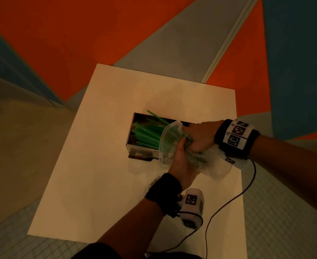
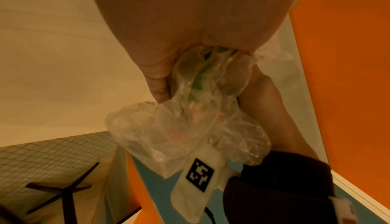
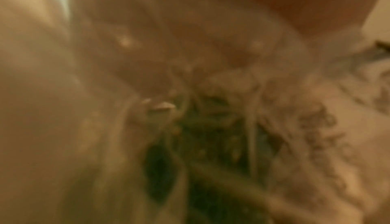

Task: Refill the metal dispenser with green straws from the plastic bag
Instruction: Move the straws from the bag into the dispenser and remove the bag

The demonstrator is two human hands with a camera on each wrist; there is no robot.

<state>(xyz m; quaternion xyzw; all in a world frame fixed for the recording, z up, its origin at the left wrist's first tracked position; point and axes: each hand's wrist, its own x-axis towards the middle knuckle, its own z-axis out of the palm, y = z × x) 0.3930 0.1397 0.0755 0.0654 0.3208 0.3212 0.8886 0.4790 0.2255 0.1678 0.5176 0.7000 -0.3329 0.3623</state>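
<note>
An open metal dispenser [image 1: 130, 134] stands in the middle of the white table [image 1: 101, 165]. A bundle of green straws [image 1: 146, 135] sticks out of a clear plastic bag [image 1: 169, 148] and lies slanted into the dispenser. My left hand [image 1: 180, 161] grips the bag from below, and its palm [image 2: 190, 19] fills the left wrist view above the crumpled plastic bag [image 2: 179, 136]. From the right, my right hand [image 1: 198, 137] clutches the bag and the straws' near ends. The right wrist view is blurred, with only plastic [image 3: 295, 111] and dark green [image 3: 211, 136] visible.
The small table has bare surface to the left of and in front of the dispenser. Beyond it is an orange, grey and blue floor [image 1: 79, 34]. A black cable [image 1: 228, 200] hangs from my right wristband across the table's right edge.
</note>
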